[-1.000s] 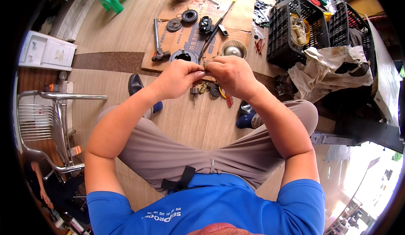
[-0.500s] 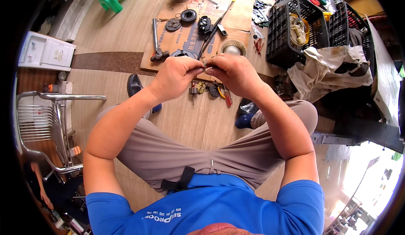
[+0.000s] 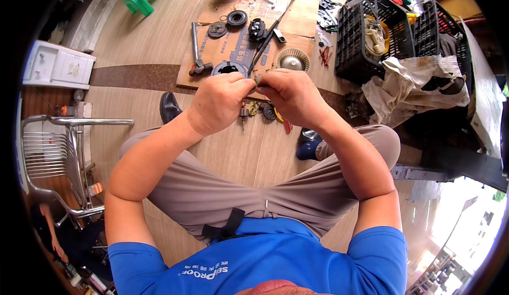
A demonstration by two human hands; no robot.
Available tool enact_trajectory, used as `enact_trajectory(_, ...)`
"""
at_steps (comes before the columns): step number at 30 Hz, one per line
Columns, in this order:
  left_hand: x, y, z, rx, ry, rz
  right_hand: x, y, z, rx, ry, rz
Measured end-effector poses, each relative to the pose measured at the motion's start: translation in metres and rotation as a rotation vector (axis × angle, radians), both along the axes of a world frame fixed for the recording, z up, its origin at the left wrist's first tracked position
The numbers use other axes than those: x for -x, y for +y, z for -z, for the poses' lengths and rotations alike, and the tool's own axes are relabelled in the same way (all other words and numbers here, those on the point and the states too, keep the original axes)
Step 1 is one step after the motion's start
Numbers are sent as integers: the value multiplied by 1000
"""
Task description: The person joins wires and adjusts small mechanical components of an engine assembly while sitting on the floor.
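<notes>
Over the near edge of the cardboard, my left hand (image 3: 220, 104) and my right hand (image 3: 294, 96) meet, both closed with thumbs and fingertips pinched together. Whatever small piece lies between them is mostly covered by the fingers, too small to name. Just beyond my left hand is a black round housing (image 3: 228, 68); beyond my right, a pale finned fan wheel (image 3: 292, 62). Below the hands, on the floor, lie a small motor armature (image 3: 243, 112), a dark round part (image 3: 269, 112) and red-and-yellow-handled pliers (image 3: 287, 126), partly hidden by my right hand.
A hammer (image 3: 196, 51), a black ring (image 3: 237, 19), a flat disc (image 3: 217, 29) and a black motor part (image 3: 257, 29) rest on the cardboard (image 3: 299, 19). Black crates (image 3: 347, 46) and a crumpled cloth (image 3: 392, 91) stand right. A metal chair (image 3: 50, 152) is left.
My pinched fingertips have shifted slightly, the left hand turning a little and the right fingers curling in more. The parts around them have stayed in place.
</notes>
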State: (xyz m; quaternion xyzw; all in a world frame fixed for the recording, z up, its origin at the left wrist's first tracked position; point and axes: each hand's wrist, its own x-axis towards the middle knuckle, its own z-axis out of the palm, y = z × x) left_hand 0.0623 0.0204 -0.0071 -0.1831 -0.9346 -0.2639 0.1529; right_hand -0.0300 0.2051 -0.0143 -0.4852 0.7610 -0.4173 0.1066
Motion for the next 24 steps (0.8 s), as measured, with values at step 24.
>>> enact_trajectory(24, -4, -2, 5, 133, 28, 11, -11, -4, 8, -3, 94, 33)
